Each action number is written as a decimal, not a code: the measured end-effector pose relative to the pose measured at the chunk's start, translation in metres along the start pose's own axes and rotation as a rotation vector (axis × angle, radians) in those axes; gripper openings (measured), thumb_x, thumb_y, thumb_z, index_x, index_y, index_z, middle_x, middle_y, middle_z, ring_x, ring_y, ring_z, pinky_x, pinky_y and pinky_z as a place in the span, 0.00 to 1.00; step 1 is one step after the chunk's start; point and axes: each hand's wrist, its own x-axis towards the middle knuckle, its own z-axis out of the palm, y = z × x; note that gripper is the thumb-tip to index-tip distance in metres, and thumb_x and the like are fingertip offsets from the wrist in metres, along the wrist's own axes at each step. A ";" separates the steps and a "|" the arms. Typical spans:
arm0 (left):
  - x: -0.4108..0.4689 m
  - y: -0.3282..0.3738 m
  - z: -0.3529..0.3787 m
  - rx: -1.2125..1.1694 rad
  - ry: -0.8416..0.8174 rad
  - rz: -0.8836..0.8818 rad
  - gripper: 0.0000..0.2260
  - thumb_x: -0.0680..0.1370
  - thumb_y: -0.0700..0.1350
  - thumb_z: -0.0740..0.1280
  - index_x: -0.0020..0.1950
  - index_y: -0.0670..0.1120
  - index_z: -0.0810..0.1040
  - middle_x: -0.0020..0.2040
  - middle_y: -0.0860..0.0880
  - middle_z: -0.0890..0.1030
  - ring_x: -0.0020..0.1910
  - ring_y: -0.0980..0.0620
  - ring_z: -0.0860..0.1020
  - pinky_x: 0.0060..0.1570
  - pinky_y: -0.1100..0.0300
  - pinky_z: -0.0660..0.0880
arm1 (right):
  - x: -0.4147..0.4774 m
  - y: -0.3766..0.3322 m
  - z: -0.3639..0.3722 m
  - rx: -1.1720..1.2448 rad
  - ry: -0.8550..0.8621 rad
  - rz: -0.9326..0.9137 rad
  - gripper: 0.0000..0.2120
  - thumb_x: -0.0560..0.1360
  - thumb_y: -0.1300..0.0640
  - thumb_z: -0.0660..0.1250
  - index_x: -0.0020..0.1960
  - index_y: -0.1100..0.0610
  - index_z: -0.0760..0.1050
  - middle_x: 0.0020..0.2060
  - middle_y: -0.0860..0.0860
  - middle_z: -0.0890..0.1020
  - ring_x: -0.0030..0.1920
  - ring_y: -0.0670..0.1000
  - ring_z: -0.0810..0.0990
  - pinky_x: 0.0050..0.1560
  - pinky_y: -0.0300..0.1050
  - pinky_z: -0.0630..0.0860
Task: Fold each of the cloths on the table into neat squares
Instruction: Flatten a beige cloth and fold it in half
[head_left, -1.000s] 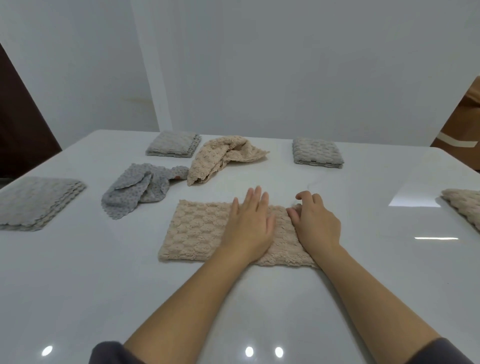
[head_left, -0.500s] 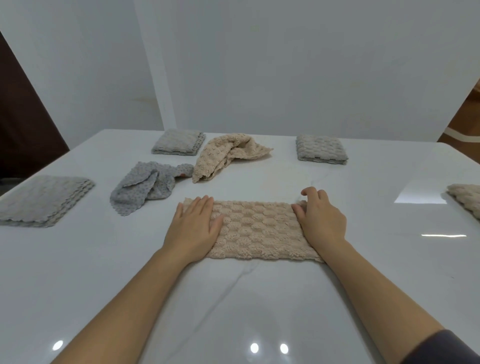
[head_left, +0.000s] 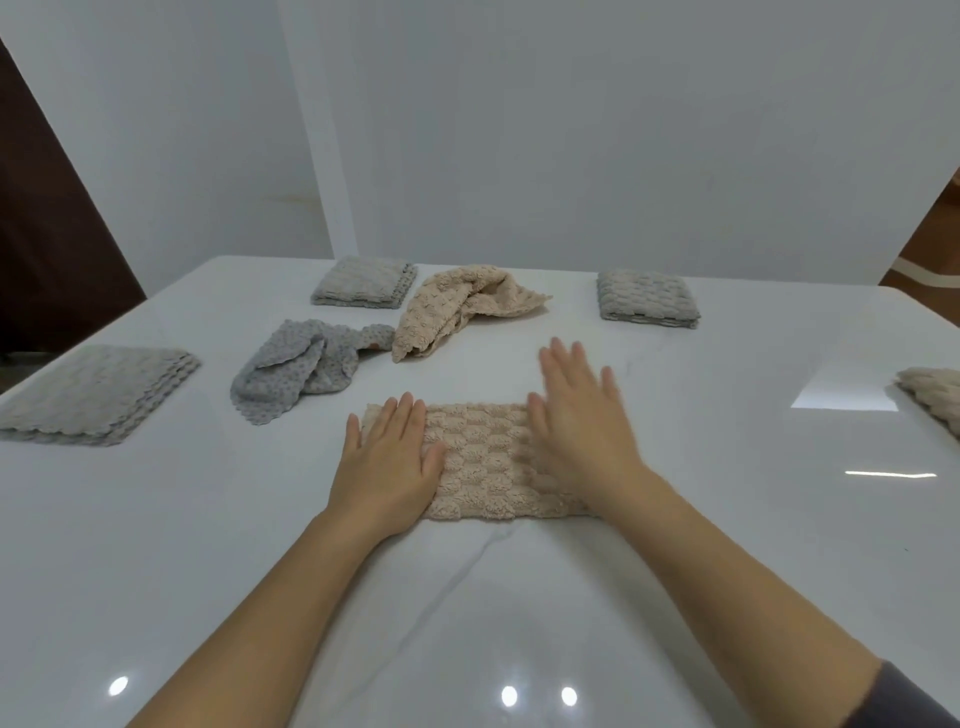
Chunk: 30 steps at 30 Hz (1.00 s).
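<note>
In the middle of the frame we see the beige cloth (head_left: 483, 460), folded to a long strip on the white worktop (head_left: 467, 597). The left hand (head_left: 389, 457) lies flat on its left end, fingers straight and together. The right hand (head_left: 582, 431) is blurred over its right end, fingers straight and spread, holding nothing; we cannot tell if it touches. Above, left of centre, lie a crumpled grey cloth (head_left: 301, 371) and a crumpled beige cloth (head_left: 457, 306).
</note>
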 end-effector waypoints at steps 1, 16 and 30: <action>-0.001 0.000 0.000 -0.003 0.002 -0.002 0.27 0.83 0.55 0.43 0.80 0.48 0.45 0.80 0.52 0.43 0.78 0.55 0.41 0.76 0.47 0.37 | -0.002 -0.015 0.004 0.005 -0.048 -0.049 0.27 0.84 0.51 0.45 0.80 0.58 0.44 0.79 0.52 0.44 0.79 0.53 0.40 0.77 0.56 0.41; -0.003 -0.002 0.000 0.002 0.009 -0.031 0.26 0.83 0.54 0.43 0.80 0.48 0.44 0.80 0.53 0.43 0.78 0.57 0.41 0.75 0.45 0.37 | -0.014 -0.025 0.047 -0.029 -0.248 -0.092 0.30 0.83 0.44 0.43 0.80 0.56 0.44 0.80 0.50 0.45 0.79 0.52 0.41 0.76 0.60 0.38; -0.007 -0.005 -0.011 0.142 0.133 -0.056 0.28 0.82 0.54 0.41 0.80 0.45 0.46 0.81 0.48 0.44 0.79 0.51 0.41 0.74 0.40 0.37 | -0.025 0.025 0.033 -0.081 -0.239 0.107 0.30 0.83 0.45 0.42 0.80 0.59 0.44 0.79 0.54 0.46 0.79 0.53 0.42 0.77 0.56 0.39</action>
